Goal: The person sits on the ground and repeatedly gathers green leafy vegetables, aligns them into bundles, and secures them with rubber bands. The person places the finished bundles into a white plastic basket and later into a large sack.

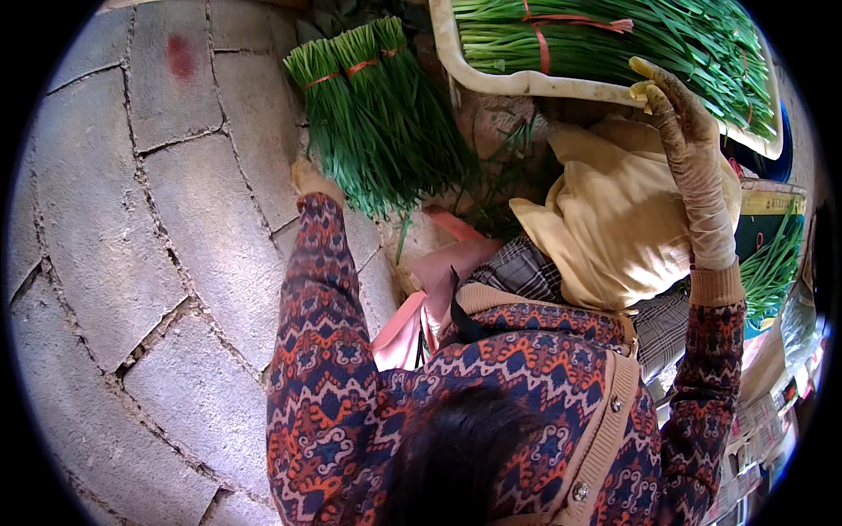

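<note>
My left hand (314, 179) is at the left edge of three bundles of green garlic chives (388, 118), each tied with a red band, on the paved floor. Its fingers are blurred and partly hidden, so its grip cannot be told. In a stained, pale glove, my right hand (681, 118) is raised at the near rim of a white plastic tray (506, 84). Its fingers are apart and bent, and nothing shows between them. More banded chives (592, 39) fill the tray. A yellow cloth (612, 210) covers my lap below the right hand.
Stone paving (197, 217) with uneven joints spans the left. Loose green leaves (510, 148) lie between the bundles and the cloth. Pink fabric (450, 263) hangs by my lap. At the right edge stands a box (773, 197) with more greens (769, 269), beside a blue container (786, 148).
</note>
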The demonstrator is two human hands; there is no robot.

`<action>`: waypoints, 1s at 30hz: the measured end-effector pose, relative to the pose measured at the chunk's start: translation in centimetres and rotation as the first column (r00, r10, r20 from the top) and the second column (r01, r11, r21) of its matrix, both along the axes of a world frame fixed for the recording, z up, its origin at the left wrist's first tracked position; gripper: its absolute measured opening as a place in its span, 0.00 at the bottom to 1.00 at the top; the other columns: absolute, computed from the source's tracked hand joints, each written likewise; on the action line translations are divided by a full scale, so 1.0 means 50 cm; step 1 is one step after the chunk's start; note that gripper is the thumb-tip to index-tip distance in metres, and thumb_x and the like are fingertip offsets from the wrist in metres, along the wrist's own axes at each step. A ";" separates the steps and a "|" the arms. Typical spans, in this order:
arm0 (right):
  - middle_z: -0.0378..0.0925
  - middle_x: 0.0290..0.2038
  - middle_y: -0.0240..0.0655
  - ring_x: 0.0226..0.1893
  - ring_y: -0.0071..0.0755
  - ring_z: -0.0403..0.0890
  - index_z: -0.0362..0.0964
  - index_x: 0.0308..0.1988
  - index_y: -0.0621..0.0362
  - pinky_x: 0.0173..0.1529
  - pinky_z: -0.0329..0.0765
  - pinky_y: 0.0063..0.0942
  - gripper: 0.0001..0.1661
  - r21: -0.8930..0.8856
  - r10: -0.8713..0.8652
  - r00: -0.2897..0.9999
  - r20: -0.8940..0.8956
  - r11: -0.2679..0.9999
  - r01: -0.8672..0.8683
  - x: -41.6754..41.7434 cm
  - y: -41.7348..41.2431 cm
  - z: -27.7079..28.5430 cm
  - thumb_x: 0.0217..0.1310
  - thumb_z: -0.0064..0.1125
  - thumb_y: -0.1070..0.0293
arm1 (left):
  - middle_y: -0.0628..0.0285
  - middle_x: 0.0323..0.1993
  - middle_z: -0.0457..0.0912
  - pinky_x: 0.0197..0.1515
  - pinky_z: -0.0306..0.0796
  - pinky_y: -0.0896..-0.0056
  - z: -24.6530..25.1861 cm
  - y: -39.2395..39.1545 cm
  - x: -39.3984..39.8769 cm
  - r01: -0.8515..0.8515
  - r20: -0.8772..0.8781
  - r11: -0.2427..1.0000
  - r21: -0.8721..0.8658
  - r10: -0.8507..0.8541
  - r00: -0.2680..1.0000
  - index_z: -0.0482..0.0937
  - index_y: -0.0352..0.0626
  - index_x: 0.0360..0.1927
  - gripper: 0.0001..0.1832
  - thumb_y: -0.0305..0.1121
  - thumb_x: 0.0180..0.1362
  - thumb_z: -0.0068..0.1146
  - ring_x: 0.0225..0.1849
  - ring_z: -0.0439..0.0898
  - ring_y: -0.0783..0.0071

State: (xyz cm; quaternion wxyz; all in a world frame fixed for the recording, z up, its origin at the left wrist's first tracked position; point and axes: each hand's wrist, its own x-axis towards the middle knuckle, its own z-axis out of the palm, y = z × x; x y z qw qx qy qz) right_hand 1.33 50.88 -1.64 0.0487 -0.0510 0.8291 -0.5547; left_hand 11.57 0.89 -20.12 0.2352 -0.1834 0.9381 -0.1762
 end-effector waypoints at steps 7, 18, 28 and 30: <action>0.79 0.41 0.33 0.42 0.20 0.77 0.73 0.53 0.59 0.47 0.75 0.21 0.18 0.024 0.070 0.997 0.013 0.997 -0.070 -0.008 0.000 0.003 0.65 0.55 0.65 | 0.58 0.52 0.79 0.57 0.66 0.61 -0.063 0.043 0.076 -0.387 0.600 0.723 0.572 -0.047 0.799 0.77 0.51 0.53 0.27 0.53 0.52 0.57 0.54 0.75 0.64; 0.80 0.42 0.40 0.41 0.38 0.81 0.75 0.50 0.54 0.46 0.76 0.28 0.16 0.196 0.090 0.987 -0.136 0.979 -0.062 -0.012 0.003 -0.015 0.62 0.56 0.64 | 0.57 0.39 0.84 0.42 0.74 0.61 -0.054 0.023 -0.184 -0.092 -0.249 0.802 0.591 0.290 0.924 0.84 0.44 0.39 0.15 0.44 0.56 0.59 0.41 0.82 0.61; 0.80 0.40 0.41 0.38 0.45 0.81 0.76 0.49 0.51 0.42 0.78 0.31 0.17 0.375 0.168 0.970 -0.173 0.922 -0.093 -0.039 -0.022 -0.006 0.58 0.59 0.67 | 0.56 0.43 0.83 0.47 0.75 0.62 -0.181 0.095 -0.263 -0.143 -0.129 0.872 0.468 0.228 0.965 0.84 0.49 0.43 0.13 0.39 0.56 0.57 0.44 0.82 0.60; 0.80 0.39 0.41 0.37 0.45 0.81 0.76 0.49 0.51 0.42 0.78 0.32 0.17 0.387 0.163 0.973 -0.166 0.918 -0.088 -0.047 -0.021 -0.006 0.57 0.60 0.68 | 0.56 0.42 0.83 0.47 0.75 0.61 -0.154 0.138 -0.280 -0.226 -0.070 0.871 0.436 0.283 0.957 0.85 0.48 0.41 0.13 0.39 0.55 0.57 0.43 0.82 0.60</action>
